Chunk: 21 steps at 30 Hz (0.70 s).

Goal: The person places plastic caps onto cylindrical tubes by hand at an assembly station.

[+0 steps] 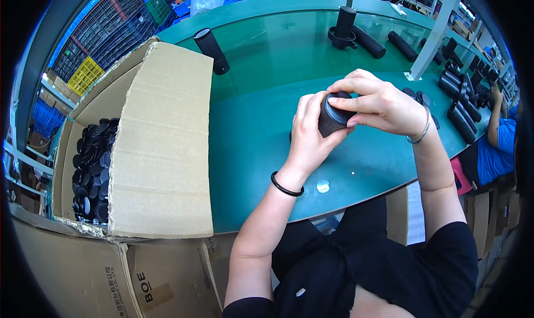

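Above the green table, my left hand (307, 127) is wrapped round a black cylinder (330, 126), its round end tilted up toward me. My right hand (379, 104) has its fingers closed on a black round cap (340, 107) at that end, thumb and fingertips pressed at the rim. Whether the cap is fully seated I cannot tell. To the left, an open cardboard box (161, 145) holds a heap of black round caps (94, 173). A few more black discs (420, 97) lie on the table just past my right wrist.
A ribbed black cylinder (211, 51) stands at the table's far left. Several black cylinders (369, 42) lie or stand at the back and right, around a metal post (434, 34). A person in a blue shirt (496, 154) works at the far right. A small round shiny spot (322, 185) is near the front edge.
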Tool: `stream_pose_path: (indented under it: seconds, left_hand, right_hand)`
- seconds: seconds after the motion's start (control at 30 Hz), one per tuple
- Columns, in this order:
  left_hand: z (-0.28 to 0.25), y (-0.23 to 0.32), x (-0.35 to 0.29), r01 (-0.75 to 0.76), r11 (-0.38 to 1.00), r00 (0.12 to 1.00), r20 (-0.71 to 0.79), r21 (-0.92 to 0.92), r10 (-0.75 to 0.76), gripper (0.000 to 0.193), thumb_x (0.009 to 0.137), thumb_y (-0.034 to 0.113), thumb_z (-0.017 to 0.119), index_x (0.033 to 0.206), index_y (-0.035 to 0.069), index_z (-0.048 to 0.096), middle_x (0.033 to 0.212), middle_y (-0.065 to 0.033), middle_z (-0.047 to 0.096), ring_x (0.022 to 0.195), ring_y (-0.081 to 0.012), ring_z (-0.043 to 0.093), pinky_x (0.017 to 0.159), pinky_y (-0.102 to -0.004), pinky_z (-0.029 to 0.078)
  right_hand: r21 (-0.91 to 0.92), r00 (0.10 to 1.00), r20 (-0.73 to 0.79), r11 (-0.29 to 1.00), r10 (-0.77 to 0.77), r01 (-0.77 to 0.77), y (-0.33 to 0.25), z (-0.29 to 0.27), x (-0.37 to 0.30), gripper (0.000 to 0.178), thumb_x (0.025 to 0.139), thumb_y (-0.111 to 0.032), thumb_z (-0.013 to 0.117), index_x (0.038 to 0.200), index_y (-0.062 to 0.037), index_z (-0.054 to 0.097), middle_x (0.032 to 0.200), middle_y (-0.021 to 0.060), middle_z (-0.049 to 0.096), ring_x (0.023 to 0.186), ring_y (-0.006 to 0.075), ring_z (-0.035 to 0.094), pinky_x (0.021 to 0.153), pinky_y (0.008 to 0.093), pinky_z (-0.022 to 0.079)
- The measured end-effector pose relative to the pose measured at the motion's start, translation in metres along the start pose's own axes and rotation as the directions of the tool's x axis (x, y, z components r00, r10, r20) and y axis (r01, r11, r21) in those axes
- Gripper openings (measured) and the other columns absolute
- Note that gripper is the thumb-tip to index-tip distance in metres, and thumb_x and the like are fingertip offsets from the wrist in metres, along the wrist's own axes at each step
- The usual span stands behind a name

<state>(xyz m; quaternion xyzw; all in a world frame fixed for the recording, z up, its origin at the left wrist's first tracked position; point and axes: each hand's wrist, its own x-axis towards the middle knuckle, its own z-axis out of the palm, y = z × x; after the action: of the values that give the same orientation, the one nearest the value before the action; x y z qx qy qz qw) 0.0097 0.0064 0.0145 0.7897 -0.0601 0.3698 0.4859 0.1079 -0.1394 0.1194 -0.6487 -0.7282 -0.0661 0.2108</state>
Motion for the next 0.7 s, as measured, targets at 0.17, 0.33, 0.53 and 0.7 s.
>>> stream_pose_path:
  seconds: [0.17,0.33,0.53,0.7]
  left_hand:
    - [-0.002,0.0,0.001,0.002,1.0,1.0,0.001,-0.01,-0.002,0.066,0.065,0.014,0.081,0.12,0.0,0.047,0.11,-0.014,0.051,0.101,-0.028,0.055,0.086,-0.0358,0.047]
    - [-0.002,-0.001,-0.001,0.02,0.999,1.0,0.004,-0.026,-0.02,0.065,0.067,0.015,0.08,0.121,0.001,0.047,0.111,-0.014,0.051,0.103,-0.0278,0.054,0.087,-0.036,0.046]
    - [-0.006,-0.003,0.001,0.012,1.0,1.0,0.006,-0.029,-0.012,0.065,0.068,0.017,0.079,0.122,0.001,0.047,0.113,-0.0142,0.051,0.105,-0.0282,0.053,0.088,-0.0366,0.045]
    - [-0.007,-0.005,0.001,0.023,0.999,1.0,-0.001,-0.03,-0.023,0.065,0.069,0.018,0.078,0.123,0.001,0.046,0.114,-0.0143,0.051,0.106,-0.0284,0.053,0.089,-0.0368,0.045]
  right_hand:
    - [-0.015,1.0,-0.022,1.0,-0.021,0.021,0.001,0.007,0.002,0.044,0.07,-0.01,0.073,0.112,-0.0034,0.063,0.116,0.0148,0.057,0.099,0.0329,0.053,0.085,0.0397,0.047]
    - [-0.031,0.998,0.07,1.0,0.006,-0.004,-0.002,-0.002,0.007,0.045,0.07,-0.009,0.073,0.113,-0.0026,0.063,0.116,0.0149,0.057,0.1,0.0327,0.053,0.086,0.04,0.047]
    - [0.096,1.0,-0.025,0.995,-0.004,0.006,0.009,0.009,0.006,0.044,0.069,-0.009,0.073,0.111,-0.0023,0.064,0.117,0.0149,0.057,0.1,0.0329,0.053,0.087,0.0407,0.046]
    - [0.081,0.997,-0.076,0.997,-0.003,0.009,0.008,0.015,0.005,0.045,0.068,-0.009,0.074,0.112,-0.0031,0.064,0.118,0.0148,0.057,0.1,0.0328,0.053,0.086,0.0404,0.047]
